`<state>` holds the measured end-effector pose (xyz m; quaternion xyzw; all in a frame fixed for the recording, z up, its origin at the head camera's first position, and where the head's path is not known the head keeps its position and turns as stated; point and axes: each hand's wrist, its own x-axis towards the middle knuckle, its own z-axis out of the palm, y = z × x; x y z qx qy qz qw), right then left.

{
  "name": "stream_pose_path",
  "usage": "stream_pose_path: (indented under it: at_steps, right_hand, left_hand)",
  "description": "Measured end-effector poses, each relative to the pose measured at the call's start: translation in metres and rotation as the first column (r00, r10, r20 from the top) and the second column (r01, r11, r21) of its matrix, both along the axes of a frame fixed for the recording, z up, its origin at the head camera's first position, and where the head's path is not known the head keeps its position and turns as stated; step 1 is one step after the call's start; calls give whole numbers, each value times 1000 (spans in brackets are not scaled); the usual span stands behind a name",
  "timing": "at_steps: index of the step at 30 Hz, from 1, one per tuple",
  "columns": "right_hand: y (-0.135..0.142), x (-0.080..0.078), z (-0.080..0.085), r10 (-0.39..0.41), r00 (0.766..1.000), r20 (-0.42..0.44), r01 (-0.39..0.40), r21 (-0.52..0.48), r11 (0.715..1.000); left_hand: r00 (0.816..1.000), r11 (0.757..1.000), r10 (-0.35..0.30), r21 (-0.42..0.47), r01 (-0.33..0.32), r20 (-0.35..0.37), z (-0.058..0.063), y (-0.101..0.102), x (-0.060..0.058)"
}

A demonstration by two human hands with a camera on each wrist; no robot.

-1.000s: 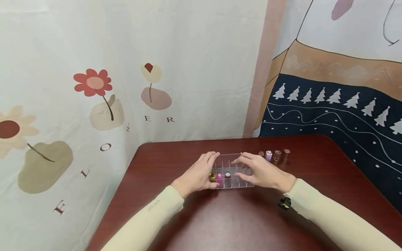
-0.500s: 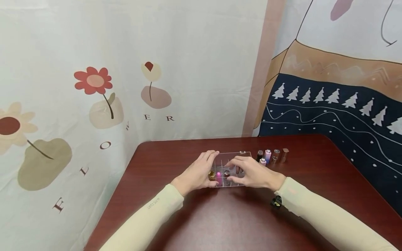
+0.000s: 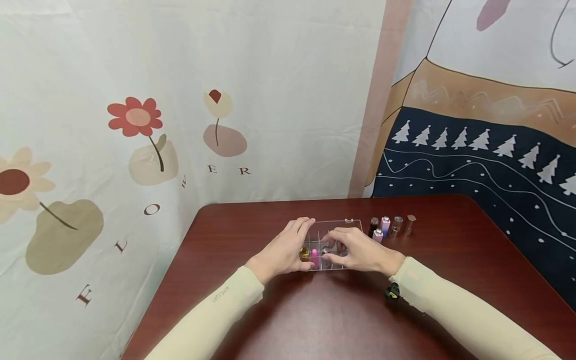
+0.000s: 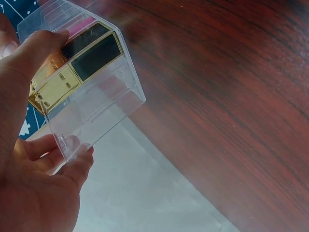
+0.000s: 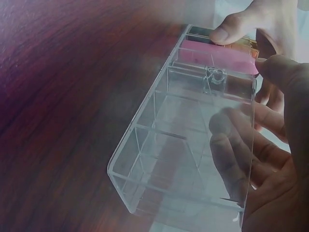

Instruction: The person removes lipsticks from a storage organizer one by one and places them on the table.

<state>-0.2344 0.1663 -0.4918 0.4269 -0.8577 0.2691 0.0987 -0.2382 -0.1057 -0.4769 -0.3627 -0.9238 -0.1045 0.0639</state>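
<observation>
A clear divided lipstick organizer (image 3: 355,222) stands on the table. My left hand (image 3: 281,252) grips its left end, thumb in front and fingers behind. In its left compartments are gold-and-black lipsticks (image 4: 96,55), with a pink lipstick (image 5: 217,57) beside them. My right hand (image 3: 357,250) reaches over the organizer. Its thumb and index finger pinch the top of a dark lipstick with a clear cap (image 3: 326,249), right of the pink one; the fingers partly hide it. Other curled fingers show through the clear wall in the right wrist view.
Right of the organizer stand several lipsticks: a black one (image 3: 373,227), two pink-and-blue ones (image 3: 385,225), a clear-capped one (image 3: 396,226) and a brown one (image 3: 410,225). The red-brown table (image 3: 234,225) meets printed curtains (image 3: 279,100) behind.
My right hand has moved left from the organizer's right compartments to the dark lipstick, its thumb and index finger closing on the top. My left hand stays in place.
</observation>
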Motion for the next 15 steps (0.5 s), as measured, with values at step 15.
stream_pose_path:
  at_steps: [15]
  right_hand:
    - [-3, 0, 0, -1, 1000, 25, 1, -7, 1000]
  left_hand:
    - [1000, 1000, -9, -4, 9, -4, 1, -1, -1]
